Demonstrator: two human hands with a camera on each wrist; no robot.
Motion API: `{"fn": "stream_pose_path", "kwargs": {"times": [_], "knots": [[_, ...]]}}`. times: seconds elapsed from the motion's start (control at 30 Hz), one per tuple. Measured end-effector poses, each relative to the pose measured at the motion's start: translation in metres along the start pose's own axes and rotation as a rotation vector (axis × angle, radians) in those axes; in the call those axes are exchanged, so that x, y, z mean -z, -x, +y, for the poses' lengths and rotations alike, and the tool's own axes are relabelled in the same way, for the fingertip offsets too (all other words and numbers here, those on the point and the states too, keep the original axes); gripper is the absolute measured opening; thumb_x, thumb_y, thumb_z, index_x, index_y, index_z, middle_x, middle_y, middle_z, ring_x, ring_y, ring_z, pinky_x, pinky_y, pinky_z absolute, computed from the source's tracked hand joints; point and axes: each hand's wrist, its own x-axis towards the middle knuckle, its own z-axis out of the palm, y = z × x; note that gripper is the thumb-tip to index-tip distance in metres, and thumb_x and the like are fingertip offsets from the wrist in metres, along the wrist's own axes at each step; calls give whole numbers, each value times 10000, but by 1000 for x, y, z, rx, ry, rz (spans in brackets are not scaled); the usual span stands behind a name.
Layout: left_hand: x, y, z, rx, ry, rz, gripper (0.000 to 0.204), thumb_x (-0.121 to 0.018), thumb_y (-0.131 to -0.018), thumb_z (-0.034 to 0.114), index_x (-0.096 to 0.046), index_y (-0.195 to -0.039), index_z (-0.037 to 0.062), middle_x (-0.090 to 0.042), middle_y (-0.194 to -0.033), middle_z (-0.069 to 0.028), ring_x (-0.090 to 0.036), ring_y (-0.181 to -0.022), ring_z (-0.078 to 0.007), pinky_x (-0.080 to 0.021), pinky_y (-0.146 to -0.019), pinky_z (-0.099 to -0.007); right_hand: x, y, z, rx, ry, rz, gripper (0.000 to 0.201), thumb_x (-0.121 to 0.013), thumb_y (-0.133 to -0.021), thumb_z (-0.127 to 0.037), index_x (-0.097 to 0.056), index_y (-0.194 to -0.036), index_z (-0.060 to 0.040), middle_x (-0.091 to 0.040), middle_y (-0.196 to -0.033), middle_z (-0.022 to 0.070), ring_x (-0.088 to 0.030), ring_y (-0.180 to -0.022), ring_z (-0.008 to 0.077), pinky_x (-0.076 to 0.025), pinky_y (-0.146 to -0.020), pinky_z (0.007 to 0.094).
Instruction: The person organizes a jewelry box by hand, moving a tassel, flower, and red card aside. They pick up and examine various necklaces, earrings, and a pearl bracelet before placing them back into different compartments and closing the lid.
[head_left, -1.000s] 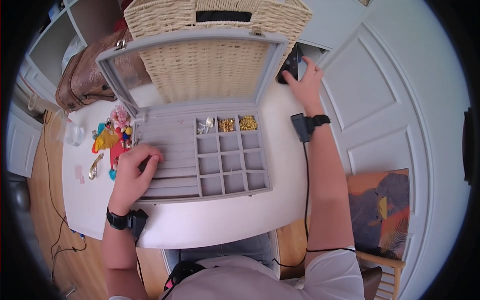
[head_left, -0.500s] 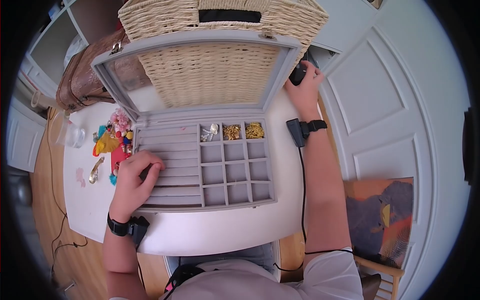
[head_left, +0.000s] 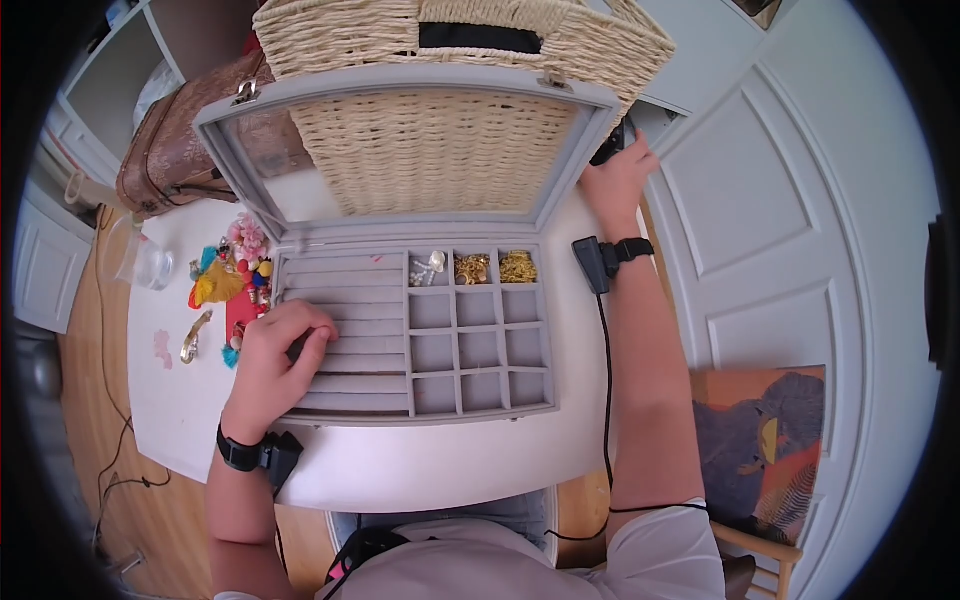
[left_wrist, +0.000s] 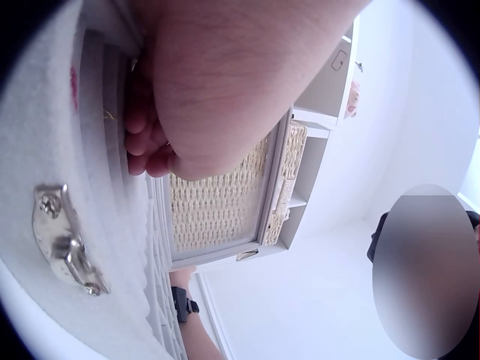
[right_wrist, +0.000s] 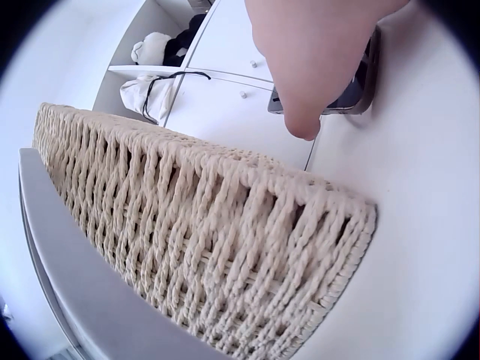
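My left hand point(head_left: 277, 365) rests on the padded rolls point(head_left: 368, 328) at the left side of a grey jewellery box point(head_left: 480, 412), its fingers loosely curled; no held object shows in the left wrist view. The box's glass-fronted lid stands up. Three top compartments hold a pearly piece point(head_left: 437, 262), gold jewellery point(head_left: 473, 268) and a gold chain point(head_left: 518, 266). Beyond the lid's right edge, my right hand point(head_left: 617, 183) grips a dark phone point(head_left: 608, 149). In the right wrist view the hand point(right_wrist: 311, 56) covers much of the phone point(right_wrist: 349, 97), which lies near the wicker basket point(right_wrist: 202, 232).
Colourful tassels point(head_left: 215, 283), a pink flower point(head_left: 247, 236) and a gold clip point(head_left: 196, 337) lie left of the box. A clear cup point(head_left: 153, 266) and a brown case point(head_left: 190, 135) stand farther back. The wicker basket point(head_left: 430, 150) stands behind the lid.
My right hand's spread thumb and fingers have closed in around the phone. The head view has shifted, so the box appears lower and farther right. My left hand stays on the rolls.
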Motion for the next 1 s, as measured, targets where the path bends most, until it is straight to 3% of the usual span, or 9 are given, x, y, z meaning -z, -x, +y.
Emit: {"fn": "stream_pose_path", "kwargs": {"times": [0.17, 0.23, 0.43, 1.0], "knots": [[0, 0, 0, 2, -12, -3, 49, -651, -973, -16, -695, -955, -1, -710, -884, -126, -695, -815, -286, -541, -760, -360, 2, -1, -2, -94, 7, -16, 1048, -929, -846, -410, -352, -1559, 98, -384, -1497, 372, -441, -1376, 507, -433, -1178, 497], [1, 0, 2, 14, -11, -8, 48, -662, -971, -17, -706, -960, 0, -709, -895, -124, -693, -824, -291, -542, -759, -360, 5, 0, -2, 25, 23, -29, 1029, -927, -853, -388, -355, -1554, 103, -406, -1479, 374, -435, -1372, 508, -424, -1177, 514], [1, 0, 1, 14, -21, -12, 48, -657, -969, -17, -701, -965, 2, -707, -896, -120, -688, -822, -288, -539, -758, -361, 0, 0, -4, 72, -13, 44, 999, -910, -871, -313, -326, -1568, 101, -450, -1454, 370, -441, -1366, 510, -428, -1165, 528], [-1, -1, 1, -1, -24, -5, 42, -661, -970, -14, -698, -963, 4, -693, -883, -119, -663, -789, -282, -519, -719, -365, -5, -13, -8, -7, -53, 68, 1031, -942, -839, -363, -347, -1537, 109, -474, -1434, 337, -501, -1341, 491, -459, -1147, 496]]}}
